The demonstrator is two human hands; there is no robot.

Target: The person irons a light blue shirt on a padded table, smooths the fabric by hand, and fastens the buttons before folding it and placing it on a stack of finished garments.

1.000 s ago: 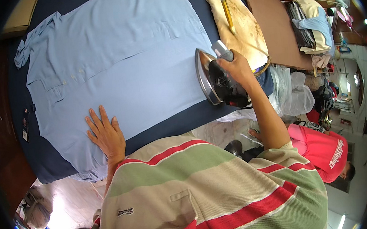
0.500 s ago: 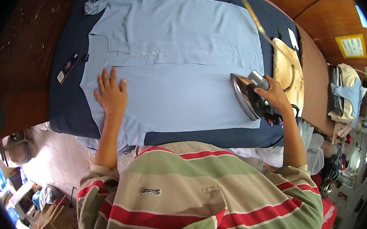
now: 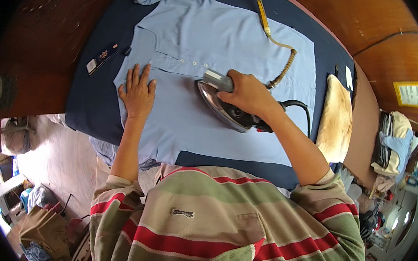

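A light blue buttoned shirt (image 3: 256, 38) lies spread across a dark navy ironing surface (image 3: 93, 95), its neckline at the left and one sleeve at the far edge. My left hand (image 3: 138, 93) rests flat on the shirt near the neck, fingers spread. In my right hand (image 3: 248, 95) is a steam iron (image 3: 221, 105), gripped by its grey handle, with its soleplate down on the shirt's body just below the button placket. A hose and a black cord run from the iron. Beneath the iron the cloth is hidden.
A cardboard tag (image 3: 101, 59) lies left of the collar. On the right is a scorched cream cloth pad (image 3: 334, 115) beside a brown board (image 3: 363, 123). The steam hose (image 3: 283, 70) hangs in from the far side. Folded clothes (image 3: 393, 143) sit at the far right.
The iron in my right hand has slid left across the shirt, from the hem end to near the placket. My left hand stays on the shirt by the neck. The view has shifted slightly.
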